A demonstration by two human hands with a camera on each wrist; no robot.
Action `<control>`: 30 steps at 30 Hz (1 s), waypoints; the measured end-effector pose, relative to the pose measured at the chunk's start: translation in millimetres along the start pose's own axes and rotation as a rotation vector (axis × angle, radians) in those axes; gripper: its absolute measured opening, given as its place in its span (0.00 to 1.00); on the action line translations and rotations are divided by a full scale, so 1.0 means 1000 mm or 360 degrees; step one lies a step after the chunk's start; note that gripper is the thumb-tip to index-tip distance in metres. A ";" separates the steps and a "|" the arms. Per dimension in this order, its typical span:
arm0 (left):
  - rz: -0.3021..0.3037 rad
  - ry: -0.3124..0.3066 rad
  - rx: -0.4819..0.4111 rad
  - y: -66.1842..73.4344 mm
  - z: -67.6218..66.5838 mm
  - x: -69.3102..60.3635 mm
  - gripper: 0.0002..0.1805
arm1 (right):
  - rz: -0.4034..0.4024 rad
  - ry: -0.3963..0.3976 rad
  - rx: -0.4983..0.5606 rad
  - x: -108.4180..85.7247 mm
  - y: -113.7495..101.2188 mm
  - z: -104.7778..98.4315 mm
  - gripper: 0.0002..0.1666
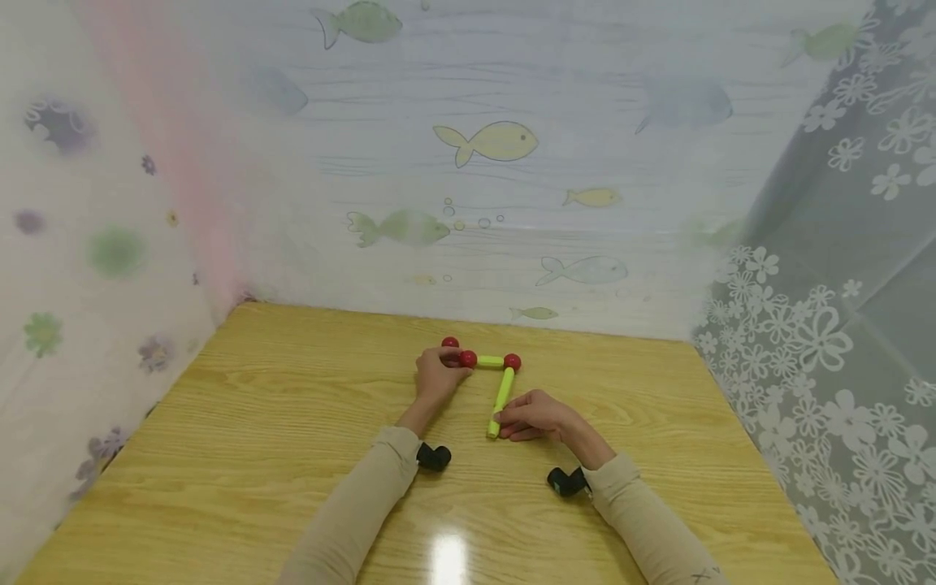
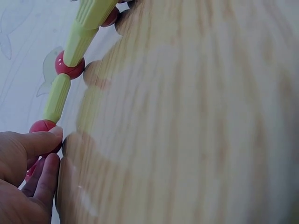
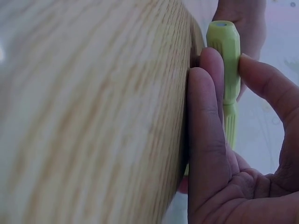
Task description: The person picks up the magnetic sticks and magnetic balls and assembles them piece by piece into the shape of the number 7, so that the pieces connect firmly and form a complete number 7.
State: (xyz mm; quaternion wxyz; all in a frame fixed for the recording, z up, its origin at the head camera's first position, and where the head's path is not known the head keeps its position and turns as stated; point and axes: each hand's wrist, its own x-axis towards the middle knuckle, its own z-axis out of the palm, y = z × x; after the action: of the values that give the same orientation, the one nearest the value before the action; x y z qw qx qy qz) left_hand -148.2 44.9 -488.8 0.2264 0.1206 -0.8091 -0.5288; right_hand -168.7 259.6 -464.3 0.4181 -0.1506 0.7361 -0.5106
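Note:
My left hand (image 1: 437,378) pinches a red ball (image 1: 468,358) with thumb and finger. Behind that hand, partly covered, is another red ball (image 1: 450,343). A short yellow-green rod (image 1: 490,361) runs from the pinched ball to a corner red ball (image 1: 513,362). From this corner a longer yellow-green rod (image 1: 503,394) extends toward the person. My right hand (image 1: 537,413) pinches it near its free end; in the right wrist view, the thumb and fingers lie on opposite sides of the grooved rod (image 3: 225,65). Another red round piece (image 2: 112,17) shows partly behind the rod in the left wrist view.
The parts are over a glossy wood-grain table (image 1: 292,455). A fish-patterned curtain (image 1: 409,268) stands along its far edge, with a flowered grey curtain (image 1: 841,366) on the right. Black cameras (image 1: 435,457) are worn at both wrists.

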 end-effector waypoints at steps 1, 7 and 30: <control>0.0000 -0.0001 -0.0012 0.000 0.000 0.000 0.18 | 0.0003 -0.0001 0.0004 0.000 0.000 0.000 0.15; -0.0064 -0.0007 -0.0132 -0.004 -0.005 0.003 0.19 | 0.0001 -0.0015 0.0019 -0.002 -0.002 0.000 0.15; -0.0245 -0.0336 -0.0219 -0.007 -0.056 0.023 0.14 | -0.0010 0.0017 0.0030 -0.002 0.002 0.000 0.17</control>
State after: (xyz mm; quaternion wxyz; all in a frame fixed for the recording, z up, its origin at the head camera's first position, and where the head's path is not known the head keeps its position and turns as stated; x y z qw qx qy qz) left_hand -141.1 -13.4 -471.0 0.1066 0.1101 -0.7785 -0.6086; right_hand -167.8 261.6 -464.8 0.4140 -0.1462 0.7329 -0.5197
